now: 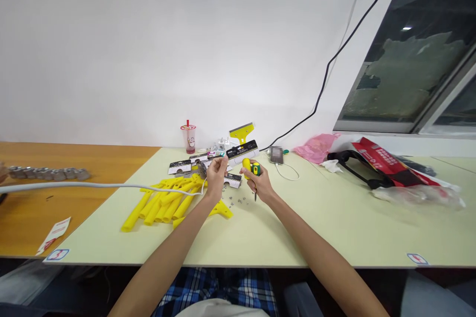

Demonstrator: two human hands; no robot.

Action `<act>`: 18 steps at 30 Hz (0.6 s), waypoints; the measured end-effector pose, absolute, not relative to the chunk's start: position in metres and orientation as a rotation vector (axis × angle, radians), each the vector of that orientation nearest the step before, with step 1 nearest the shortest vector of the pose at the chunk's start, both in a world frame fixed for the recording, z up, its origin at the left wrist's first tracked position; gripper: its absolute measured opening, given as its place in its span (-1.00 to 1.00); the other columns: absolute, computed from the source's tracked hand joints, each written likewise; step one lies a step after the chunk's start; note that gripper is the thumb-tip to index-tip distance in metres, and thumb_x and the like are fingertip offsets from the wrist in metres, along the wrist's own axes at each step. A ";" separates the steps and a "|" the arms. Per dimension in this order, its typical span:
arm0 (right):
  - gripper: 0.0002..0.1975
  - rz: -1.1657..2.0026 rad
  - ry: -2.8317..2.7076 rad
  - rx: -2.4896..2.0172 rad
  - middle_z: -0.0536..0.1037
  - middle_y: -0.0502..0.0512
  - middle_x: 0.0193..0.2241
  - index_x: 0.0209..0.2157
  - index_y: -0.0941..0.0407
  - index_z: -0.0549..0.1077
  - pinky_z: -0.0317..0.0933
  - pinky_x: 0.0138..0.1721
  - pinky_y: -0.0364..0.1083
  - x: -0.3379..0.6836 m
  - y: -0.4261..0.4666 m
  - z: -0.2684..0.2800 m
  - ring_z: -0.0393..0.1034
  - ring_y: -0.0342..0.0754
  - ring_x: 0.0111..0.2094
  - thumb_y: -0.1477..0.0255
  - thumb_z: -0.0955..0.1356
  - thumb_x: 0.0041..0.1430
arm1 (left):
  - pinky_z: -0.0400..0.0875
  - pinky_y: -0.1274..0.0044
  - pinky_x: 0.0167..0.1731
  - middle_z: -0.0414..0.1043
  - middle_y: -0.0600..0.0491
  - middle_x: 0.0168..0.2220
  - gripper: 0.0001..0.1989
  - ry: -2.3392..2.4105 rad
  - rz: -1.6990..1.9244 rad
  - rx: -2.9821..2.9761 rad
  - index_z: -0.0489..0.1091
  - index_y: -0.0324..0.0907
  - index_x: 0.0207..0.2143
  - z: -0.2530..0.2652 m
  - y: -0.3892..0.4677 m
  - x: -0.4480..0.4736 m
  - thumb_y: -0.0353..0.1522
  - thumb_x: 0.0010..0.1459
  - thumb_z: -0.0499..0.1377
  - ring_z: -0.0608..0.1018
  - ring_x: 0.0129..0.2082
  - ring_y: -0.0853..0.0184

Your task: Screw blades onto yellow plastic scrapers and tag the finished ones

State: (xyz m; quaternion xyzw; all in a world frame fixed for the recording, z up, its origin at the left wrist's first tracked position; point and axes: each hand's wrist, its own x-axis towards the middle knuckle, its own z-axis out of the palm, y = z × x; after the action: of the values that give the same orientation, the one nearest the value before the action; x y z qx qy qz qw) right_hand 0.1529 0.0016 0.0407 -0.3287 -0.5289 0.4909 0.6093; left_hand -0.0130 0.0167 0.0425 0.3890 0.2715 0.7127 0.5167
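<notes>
Head view, and here we are: one screwdriver [256,168], yellow and green, gripped in my right hand [263,184] above the pale desk [316,230]. Its dark shaft points down at the desktop, handle uppermost, the long axis close to upright! A rounded yellow end [246,163] sits just beside it; whether that's a separate piece, I can't tell.

Over to my left hand [215,178]: fingers drawn narrow, one small teal-and-white spot at the tips, too tiny to say if I'm holding it.

Down by my left forearm, at least six yellow handles [151,210] lie heaped, overlapping too much for a full count, their tube ends towards me and to the left. Between my hands, more than a dozen little metal bits [240,201], scattered. Beyond them, at least four black-and-white cards [180,166], and one bladed yellow scraper [241,132], its blade edge uppermost. One cup [189,138], one red straw [188,123], near the wall!
</notes>
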 end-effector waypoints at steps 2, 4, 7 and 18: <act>-0.38 1.098 -1.230 -0.771 0.60 -0.05 -0.42 -0.13 0.03 0.46 -0.14 -0.77 -0.18 0.153 0.002 0.040 -0.01 -0.32 -0.73 0.01 0.69 -0.03 | 0.20 0.58 -0.51 0.34 0.21 -0.47 -0.53 0.665 1.678 0.985 0.52 -0.15 -0.34 0.043 0.015 -0.011 -0.04 0.02 0.61 0.28 -0.53 0.51; -0.38 1.106 -1.242 -0.770 0.59 -0.07 -0.44 -0.11 0.03 0.48 -0.14 -0.77 -0.18 0.153 0.002 0.041 0.00 -0.31 -0.73 0.02 0.70 -0.03 | 0.16 0.57 -0.56 0.33 0.21 -0.50 -0.54 0.672 1.629 1.012 0.56 -0.17 -0.32 0.043 0.014 -0.010 -0.06 -0.01 0.62 0.25 -0.57 0.51; -0.40 1.177 -1.290 -0.747 0.63 -0.05 -0.40 -0.10 0.05 0.50 -0.12 -0.77 -0.19 0.153 0.000 0.040 0.03 -0.32 -0.73 0.08 0.70 -0.04 | 0.19 0.58 -0.55 0.30 0.23 -0.55 -0.53 0.674 1.575 1.015 0.61 -0.18 -0.26 0.041 0.014 -0.011 -0.05 -0.02 0.62 0.28 -0.58 0.50; -0.56 1.362 -1.372 -0.705 0.53 -0.09 -0.49 -0.29 0.07 0.48 -0.10 -0.73 -0.22 0.148 -0.006 0.034 0.03 -0.33 -0.72 0.20 0.68 0.00 | 0.29 0.46 -0.51 0.66 -0.05 -0.31 -0.63 0.569 1.434 0.910 0.63 -0.13 -0.22 0.044 0.015 -0.011 -0.05 0.11 0.47 0.56 -0.42 0.23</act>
State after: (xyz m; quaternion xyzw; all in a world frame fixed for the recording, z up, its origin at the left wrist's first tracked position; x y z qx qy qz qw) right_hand 0.1476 -0.0060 0.0341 -0.2935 -0.5712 0.5671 0.5157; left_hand -0.0111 0.0149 0.0439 0.3967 0.2478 0.6249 0.6250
